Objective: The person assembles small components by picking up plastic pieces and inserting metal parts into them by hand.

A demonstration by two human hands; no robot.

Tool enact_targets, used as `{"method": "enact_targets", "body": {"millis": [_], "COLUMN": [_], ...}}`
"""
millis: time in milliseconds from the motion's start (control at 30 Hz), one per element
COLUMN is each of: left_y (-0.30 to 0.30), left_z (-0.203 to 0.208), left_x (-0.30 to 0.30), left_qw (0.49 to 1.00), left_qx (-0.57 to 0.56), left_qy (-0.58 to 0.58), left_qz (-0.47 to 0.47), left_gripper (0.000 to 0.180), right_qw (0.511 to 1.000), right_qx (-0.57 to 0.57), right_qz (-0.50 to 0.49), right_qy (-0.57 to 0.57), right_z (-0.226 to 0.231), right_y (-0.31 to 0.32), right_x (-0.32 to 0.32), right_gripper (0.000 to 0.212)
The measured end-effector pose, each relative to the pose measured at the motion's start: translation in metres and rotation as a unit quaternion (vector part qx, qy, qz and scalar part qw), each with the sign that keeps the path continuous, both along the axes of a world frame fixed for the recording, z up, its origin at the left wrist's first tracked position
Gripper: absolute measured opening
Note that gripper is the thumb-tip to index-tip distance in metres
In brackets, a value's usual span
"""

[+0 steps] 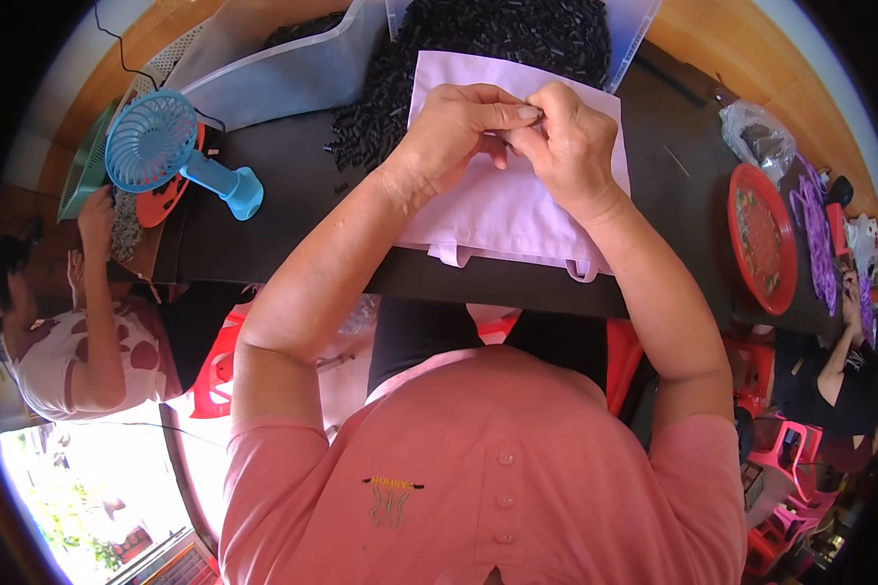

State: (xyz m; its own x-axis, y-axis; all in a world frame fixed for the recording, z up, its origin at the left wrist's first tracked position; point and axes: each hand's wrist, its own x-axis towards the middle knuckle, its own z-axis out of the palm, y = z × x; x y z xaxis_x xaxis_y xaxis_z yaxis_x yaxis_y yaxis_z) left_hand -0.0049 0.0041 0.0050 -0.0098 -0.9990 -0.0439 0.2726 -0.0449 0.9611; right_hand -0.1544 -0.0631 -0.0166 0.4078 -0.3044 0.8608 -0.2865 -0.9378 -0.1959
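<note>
My left hand (468, 129) and my right hand (573, 144) meet fingertip to fingertip above a lilac cloth bag (517, 216). Both are closed in a pinch around a small dark piece (535, 110), mostly hidden by the fingers, so its kind cannot be made out. The bag lies flat on the dark table, its two short handles hanging at the near edge. Just beyond it, a heap of small black tube-like pieces (502, 39) spills out of a clear plastic bin (631, 44) onto the table left of the bag.
A blue handheld fan (151, 141) stands at left, near another clear bin (298, 86). On the right are a red round tray (761, 239), a clear plastic bag (757, 135) and purple strands (816, 234). Other people sit at the left and right ends of the table (683, 195).
</note>
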Motion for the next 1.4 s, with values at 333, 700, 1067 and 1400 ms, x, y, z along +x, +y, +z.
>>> {"method": "enact_targets", "body": {"millis": [333,700,1067,1400], "left_y": [0.001,0.019,-0.001,-0.018], "left_z": [0.001,0.138,0.023,-0.017], "left_x": [-0.004,0.092,0.040,0.040], "left_qw": [0.999,0.839,0.718,0.646], "left_qx": [-0.051,-0.188,-0.281,-0.094], "left_qy": [-0.001,-0.366,-0.607,-0.751], "left_qz": [0.008,0.355,0.192,0.102], "left_gripper": [0.018,0.019,0.009,0.015], "right_qw": [1.000,0.959,0.942,0.965], "right_qx": [-0.007,0.238,0.302,0.259], "right_qz": [0.004,0.064,0.073,0.027], "right_qy": [-0.019,-0.138,-0.130,-0.025], "right_z": [0.002,0.014,0.017,0.010], "right_y": [-0.003,-0.025,-0.032,-0.029], "right_x": [0.000,-0.013,-0.026,-0.020], "right_gripper": [0.024,0.021,0.013,0.010]}}
